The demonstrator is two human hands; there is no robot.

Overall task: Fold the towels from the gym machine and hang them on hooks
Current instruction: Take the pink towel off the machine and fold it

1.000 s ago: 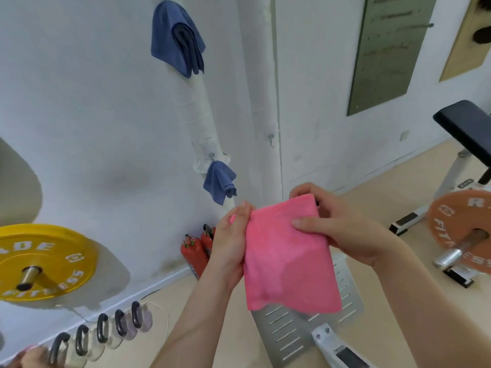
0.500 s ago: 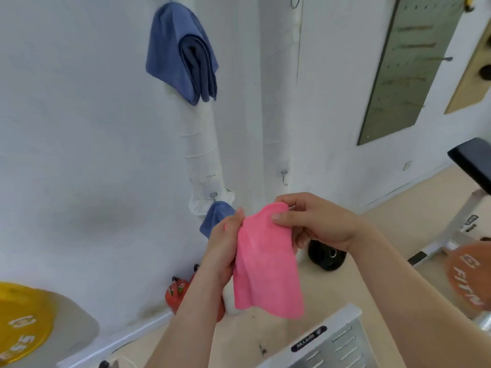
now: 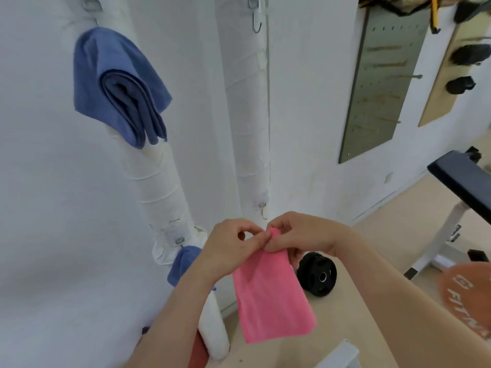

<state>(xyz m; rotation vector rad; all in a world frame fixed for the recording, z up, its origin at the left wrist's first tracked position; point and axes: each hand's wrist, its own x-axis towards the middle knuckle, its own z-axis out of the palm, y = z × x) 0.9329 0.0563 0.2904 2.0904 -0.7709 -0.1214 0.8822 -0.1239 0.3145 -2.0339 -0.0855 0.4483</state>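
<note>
You are pinching the top corner of the pink towel (image 3: pixel 271 293) with both hands. The left hand (image 3: pixel 231 248) and right hand (image 3: pixel 303 235) are meeting fingertip to fingertip, with the fingers curled onto the cloth. The towel is folded into a narrow strip and is hanging from that pinch, slanting down to the right above the floor (image 3: pixel 393 221).

Just above your knuckles a free low hook (image 3: pixel 263 212) is sticking out of the right pipe (image 3: pixel 249 128), which is wrapped in white and running up the wall. A high hook (image 3: pixel 257 21) is hanging near its top.

On the left pipe (image 3: pixel 159 187) 2 more towels are hanging. The upper blue towel (image 3: pixel 119 83) is folded and draped near the top. The lower blue towel (image 3: pixel 184 261) is sitting just left of your left wrist, and your forearm is covering part of it.

A black plate (image 3: pixel 317 277) is lying on the floor behind the pink towel, partly hidden by your right wrist. To the right a bench pad (image 3: pixel 462 179) is jutting in, and an orange plate (image 3: pixel 467 301) is showing at the frame edge. A grey pegboard (image 3: pixel 380 83) and a wooden board (image 3: pixel 438 88) are hanging on the wall.
</note>
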